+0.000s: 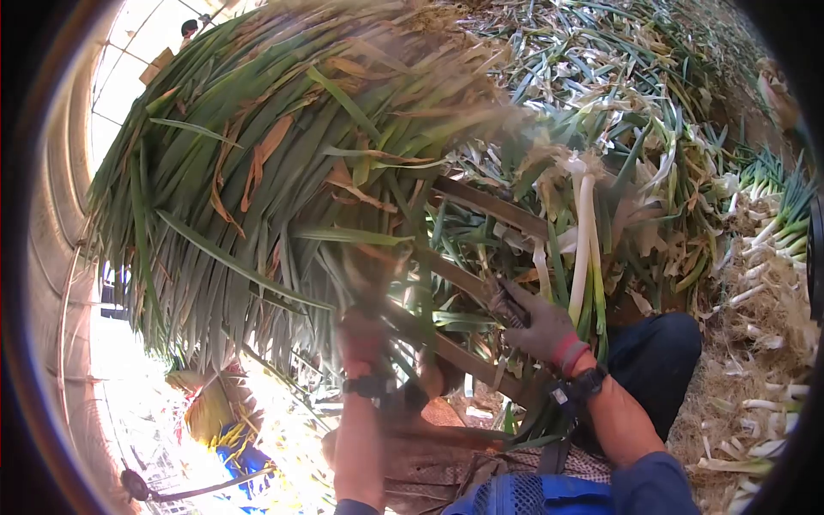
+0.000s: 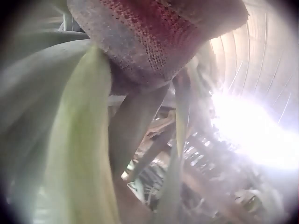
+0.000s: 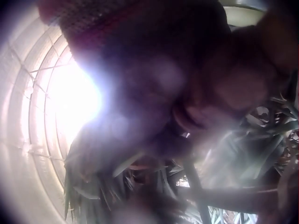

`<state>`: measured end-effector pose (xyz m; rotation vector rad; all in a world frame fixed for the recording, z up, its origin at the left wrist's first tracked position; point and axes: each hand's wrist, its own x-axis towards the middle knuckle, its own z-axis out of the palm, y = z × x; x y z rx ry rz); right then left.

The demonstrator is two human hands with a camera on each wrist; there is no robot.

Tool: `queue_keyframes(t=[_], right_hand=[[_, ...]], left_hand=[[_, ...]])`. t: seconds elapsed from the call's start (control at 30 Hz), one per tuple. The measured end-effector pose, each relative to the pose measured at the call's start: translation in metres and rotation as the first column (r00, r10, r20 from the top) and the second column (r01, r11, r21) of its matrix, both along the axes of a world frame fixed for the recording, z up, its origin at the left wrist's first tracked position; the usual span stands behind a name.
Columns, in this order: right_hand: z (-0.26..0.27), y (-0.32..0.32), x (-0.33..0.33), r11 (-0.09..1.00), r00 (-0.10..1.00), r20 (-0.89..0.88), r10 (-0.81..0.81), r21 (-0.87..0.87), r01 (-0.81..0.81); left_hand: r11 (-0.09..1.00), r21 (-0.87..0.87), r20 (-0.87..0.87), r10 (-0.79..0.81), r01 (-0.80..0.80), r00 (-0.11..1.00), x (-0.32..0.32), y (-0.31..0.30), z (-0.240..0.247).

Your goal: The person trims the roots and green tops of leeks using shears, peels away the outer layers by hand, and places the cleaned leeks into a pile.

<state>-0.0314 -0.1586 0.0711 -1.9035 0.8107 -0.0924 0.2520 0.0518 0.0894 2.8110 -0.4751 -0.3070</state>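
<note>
A large heap of long green onions (image 1: 283, 172) fills the left of the head view, its leaves hanging toward me. At its lower edge is my gloved left hand (image 1: 362, 335), blurred among the leaves. In the left wrist view broad leaves (image 2: 79, 140) run out from under the glove (image 2: 140, 42); its fingers are hidden, so I cannot tell their grip. My gloved right hand (image 1: 545, 330) curls its fingers round a dark ridged object (image 1: 513, 302). Just beyond it stand white onion stalks (image 1: 584, 232), roots up. The right wrist view shows that hand (image 3: 163, 84) dark and blurred.
Wooden slats (image 1: 463, 279) run between the heap and my right hand. Peeled leaf scraps (image 1: 592, 86) pile up behind. More onions with pale roots (image 1: 764, 266) lie along the right. My bent knee (image 1: 657, 352) is beside my right forearm. A curved ribbed wall (image 1: 64, 206) rises at left.
</note>
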Motion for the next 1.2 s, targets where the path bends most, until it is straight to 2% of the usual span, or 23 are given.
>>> queue_keyframes(t=[0.03,0.13,0.23,0.27,0.3,0.4,0.47,0.53,0.6,0.7,0.8,0.83,0.9,0.93,1.0,1.03,1.1,1.13,1.2], right_hand=[[-0.001,-0.001,-0.003,0.999,0.999,0.028,-0.031,-0.015,0.031],[0.006,-0.011,-0.014,0.995,0.998,-0.034,-0.056,-0.080,0.053],[0.010,-0.019,-0.025,0.994,0.994,0.015,-0.105,-0.037,0.105],[0.013,-0.021,-0.029,0.993,0.992,0.031,-0.120,-0.014,0.121],[0.003,-0.022,-0.033,0.989,0.987,0.123,-0.108,-0.092,0.119],[0.044,-0.020,-0.041,0.998,0.997,-0.062,-0.048,0.046,0.051],[0.026,-0.022,-0.046,0.990,0.993,0.033,-0.116,0.080,0.113],[0.019,-0.021,-0.050,0.988,0.987,0.067,-0.149,0.059,0.145],[0.024,-0.024,-0.052,0.988,0.988,0.044,-0.149,-0.032,0.150],[0.048,-0.024,-0.053,0.989,0.991,-0.086,-0.101,0.098,0.110],[0.031,-0.026,-0.055,0.987,0.985,-0.063,-0.160,-0.023,0.159],[0.026,-0.024,-0.057,0.994,0.993,-0.059,-0.103,-0.024,0.102],[0.020,-0.020,-0.060,0.999,0.998,-0.054,0.017,-0.029,-0.018],[0.019,-0.021,-0.056,0.999,0.996,-0.090,0.010,-0.032,-0.013],[0.019,-0.023,-0.046,0.999,0.986,-0.164,-0.007,-0.035,0.002],[0.015,-0.023,-0.045,0.998,0.991,-0.136,0.013,-0.055,-0.020],[0.005,-0.023,-0.042,0.994,0.995,-0.085,0.059,-0.092,-0.067],[0.006,-0.025,-0.037,0.993,0.992,-0.118,0.048,-0.099,-0.060],[0.006,-0.038,-0.019,0.993,0.983,-0.183,0.018,-0.114,-0.039]], left_hand=[[0.995,0.096,0.058,-0.015,0.010,0.998,-0.011,0.000,-0.009],[0.994,-0.111,-0.156,-0.035,0.018,0.987,-0.059,0.003,-0.015],[0.999,0.009,-0.093,-0.042,0.043,0.995,-0.109,-0.005,-0.012],[0.999,-0.011,-0.107,-0.053,0.053,0.993,-0.121,-0.006,-0.014],[0.998,-0.030,-0.121,-0.066,0.063,0.991,-0.133,-0.007,-0.015],[0.989,-0.020,-0.150,-0.151,0.150,0.977,-0.173,-0.001,-0.025],[0.980,0.019,-0.150,-0.192,0.197,0.970,-0.203,0.019,-0.046],[0.959,0.051,-0.266,-0.258,0.280,0.929,-0.237,0.046,-0.054],[0.938,0.096,-0.379,-0.274,0.332,0.884,-0.255,0.062,-0.053],[0.929,0.169,-0.569,-0.182,0.331,0.802,-0.259,0.066,-0.028],[0.929,0.174,-0.502,-0.202,0.327,0.841,-0.235,0.062,0.008],[0.902,0.222,-0.381,-0.270,0.371,0.884,-0.229,0.046,0.039],[0.948,0.097,-0.479,-0.221,0.302,0.849,-0.207,0.011,0.083],[0.966,0.037,-0.528,-0.199,0.257,0.826,-0.198,-0.003,0.091],[0.933,-0.269,-0.441,-0.340,0.239,0.831,-0.199,-0.029,0.079],[0.878,-0.418,-0.378,-0.402,0.234,0.834,-0.200,-0.044,0.070],[0.833,-0.492,-0.338,-0.450,0.252,0.827,-0.197,-0.077,0.057],[0.809,-0.528,-0.318,-0.470,0.258,0.824,-0.195,-0.091,0.049],[0.791,-0.592,-0.351,-0.424,0.153,0.834,-0.186,-0.112,0.012]])
